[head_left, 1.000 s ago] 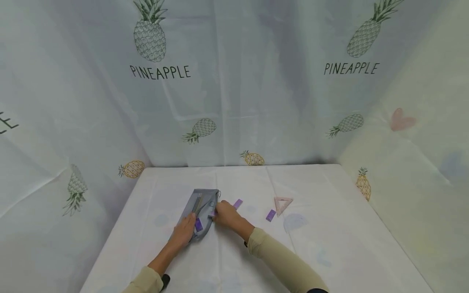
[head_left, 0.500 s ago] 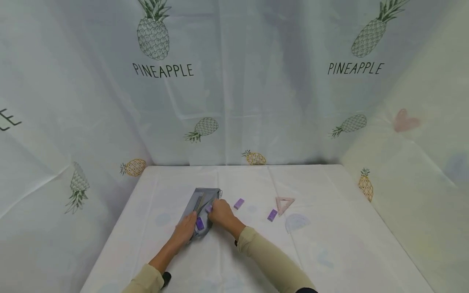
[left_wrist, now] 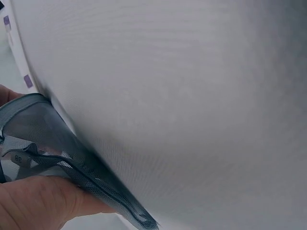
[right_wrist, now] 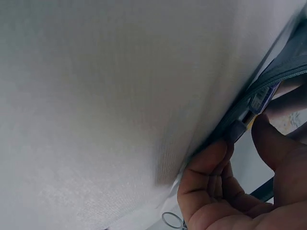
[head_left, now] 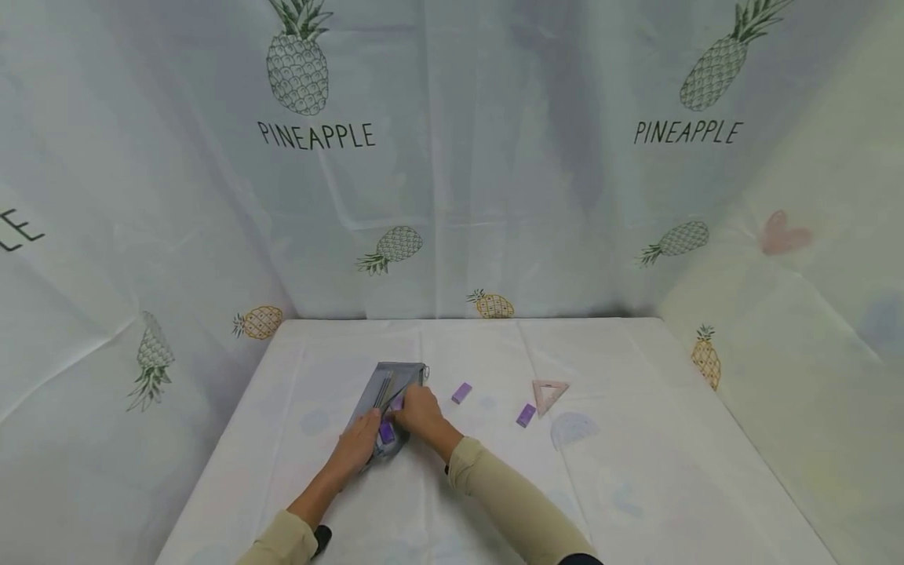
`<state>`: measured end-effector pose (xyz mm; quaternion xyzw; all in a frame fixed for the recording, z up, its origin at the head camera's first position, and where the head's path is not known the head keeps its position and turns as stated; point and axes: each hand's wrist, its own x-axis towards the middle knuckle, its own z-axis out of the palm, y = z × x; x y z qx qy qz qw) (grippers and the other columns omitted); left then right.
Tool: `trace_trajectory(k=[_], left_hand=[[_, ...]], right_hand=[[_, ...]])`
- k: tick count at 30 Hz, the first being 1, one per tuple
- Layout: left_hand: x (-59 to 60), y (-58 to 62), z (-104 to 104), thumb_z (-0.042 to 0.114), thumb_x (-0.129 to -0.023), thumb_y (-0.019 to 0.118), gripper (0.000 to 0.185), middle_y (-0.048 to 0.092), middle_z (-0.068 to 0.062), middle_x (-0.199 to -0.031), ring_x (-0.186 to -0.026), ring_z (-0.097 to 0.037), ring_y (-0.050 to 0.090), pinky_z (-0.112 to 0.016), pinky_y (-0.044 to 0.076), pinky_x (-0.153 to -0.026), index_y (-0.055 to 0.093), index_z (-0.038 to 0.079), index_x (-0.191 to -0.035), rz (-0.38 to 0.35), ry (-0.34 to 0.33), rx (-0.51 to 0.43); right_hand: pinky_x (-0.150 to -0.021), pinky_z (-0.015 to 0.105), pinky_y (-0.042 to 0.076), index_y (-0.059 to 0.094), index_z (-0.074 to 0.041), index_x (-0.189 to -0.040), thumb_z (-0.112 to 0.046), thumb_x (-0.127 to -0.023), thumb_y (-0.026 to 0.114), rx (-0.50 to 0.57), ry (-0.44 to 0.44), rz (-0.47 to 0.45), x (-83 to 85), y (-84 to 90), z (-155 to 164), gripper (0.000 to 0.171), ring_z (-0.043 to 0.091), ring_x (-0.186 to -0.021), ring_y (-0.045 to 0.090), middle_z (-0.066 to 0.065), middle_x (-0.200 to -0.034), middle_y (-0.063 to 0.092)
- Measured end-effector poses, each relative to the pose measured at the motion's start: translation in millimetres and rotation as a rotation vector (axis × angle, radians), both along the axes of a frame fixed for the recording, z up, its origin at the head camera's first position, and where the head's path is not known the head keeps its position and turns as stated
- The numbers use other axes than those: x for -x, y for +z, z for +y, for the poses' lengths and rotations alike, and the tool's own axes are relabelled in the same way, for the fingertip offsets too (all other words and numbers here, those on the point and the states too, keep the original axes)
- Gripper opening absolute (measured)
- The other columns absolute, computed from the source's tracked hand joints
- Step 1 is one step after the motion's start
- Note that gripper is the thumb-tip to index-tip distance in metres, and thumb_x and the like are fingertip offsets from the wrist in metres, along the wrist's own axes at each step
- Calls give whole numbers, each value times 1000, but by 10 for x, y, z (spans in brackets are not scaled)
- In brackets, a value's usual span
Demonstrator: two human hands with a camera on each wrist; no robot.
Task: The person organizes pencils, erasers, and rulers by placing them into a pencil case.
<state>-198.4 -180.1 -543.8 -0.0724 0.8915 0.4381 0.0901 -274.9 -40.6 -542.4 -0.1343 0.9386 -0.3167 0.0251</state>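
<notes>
A grey mesh pencil pouch (head_left: 391,396) lies on the white-covered table (head_left: 636,486), left of the middle, with its long side running away from the person. The left hand (head_left: 360,446) rests on the near end of the pouch, and the left wrist view shows its fingers (left_wrist: 43,203) pinching the mesh edge of the pouch (left_wrist: 57,148), so this hand grasps the pouch. The right hand (head_left: 418,412) sits at the pouch's right edge, touching it; in the right wrist view its fingers (right_wrist: 211,167) are curled against the pouch's zipper edge (right_wrist: 259,103), gripping there beside a small purple piece (right_wrist: 263,98) that sits at the opening. From the head view a purple eraser (head_left: 385,431) shows between the two hands at the pouch, and thin stick-like things lie inside the mesh, too small to tell what they are. To the right of the pouch, apart from it, lies a second purple eraser (head_left: 461,392), then a third one (head_left: 525,414) farther right, just beside a pink triangle ruler (head_left: 548,393). Both forearms wear beige sleeves (head_left: 508,502). A pale curtain printed with pineapples (head_left: 297,59) hangs behind and around the table.
</notes>
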Motion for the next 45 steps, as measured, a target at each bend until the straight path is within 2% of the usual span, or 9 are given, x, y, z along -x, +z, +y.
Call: trace_trajectory(k=[4, 8, 16, 21, 26, 31, 34, 40, 45], left_hand=[[-13, -15, 10, 52, -107, 14, 75, 21, -32, -157, -148, -51, 11, -68, 0, -117, 25, -6, -152, 1, -16, -5], [-26, -20, 18, 54, -106, 13, 76, 19, -30, -159, -149, -49, 9, -66, -1, -118, 23, -3, -154, -14, -22, -7], [-32, -23, 33, 57, -105, 12, 77, 19, -27, -160, -149, -47, 8, -65, -3, -119, 22, -1, -155, -25, -28, 3], [-26, -12, 37, 54, -106, 12, 76, 20, -28, -159, -149, -49, 8, -67, -3, -118, 23, -3, -154, -11, -35, 17], [-11, -34, 21, 53, -106, 12, 75, 19, -30, -159, -148, -50, 8, -68, -4, -117, 24, -5, -153, 3, -45, 24], [9, -35, 19, 51, -107, 12, 74, 18, -30, -159, -148, -49, 8, -68, -4, -117, 22, -6, -153, 7, -48, 36], [11, -25, 17, 49, -107, 11, 73, 18, -30, -159, -148, -49, 8, -67, -5, -117, 21, -8, -153, 17, -56, 48], [7, -20, 18, 46, -108, 12, 72, 18, -30, -158, -148, -49, 8, -68, -5, -117, 21, -10, -152, 33, -51, 50], [14, -41, 29, 47, -108, 13, 72, 19, -30, -158, -149, -49, 9, -68, -4, -117, 21, -9, -152, 32, -51, 54]], right_hand=[[-43, 20, 39, 58, -9, -57, -25, -76, 86, 20, 37, -45, -2, -6, 34, 38, 10, -49, 46, -2, -54, 54], [-48, 21, 43, 67, -4, -73, -19, -78, 84, -15, 83, -59, -8, 0, 81, 23, 10, -55, 50, 0, -63, 60], [-60, 23, 52, 75, -5, -92, -22, -81, 81, -154, 177, 30, -116, 103, 213, 21, 13, -69, 63, 3, -82, 72], [-72, 30, 55, 73, -6, -105, -33, -80, 80, -314, 187, 145, -208, 189, 321, 38, 19, -88, 65, 6, -102, 70], [-90, 39, 54, 61, 1, -124, -41, -84, 76, -366, 121, 183, -277, 235, 428, 60, 28, -110, 62, 14, -127, 61], [-116, 51, 34, 32, 6, -149, -56, -86, 70, -355, 52, 82, -319, 208, 578, 97, 38, -145, 34, 23, -159, 29], [-119, 56, 26, 23, 5, -154, -62, -82, 71, -341, 33, 57, -324, 180, 696, 110, 42, -149, 24, 24, -163, 18], [-116, 68, 18, 23, -6, -156, -67, -68, 80, -338, -26, 65, -275, 150, 928, 121, 45, -149, 19, 21, -165, 11], [-116, 70, 12, 16, -9, -159, -70, -58, 84, -374, -54, 20, -239, 160, 1078, 136, 45, -151, 12, 20, -166, 1]])
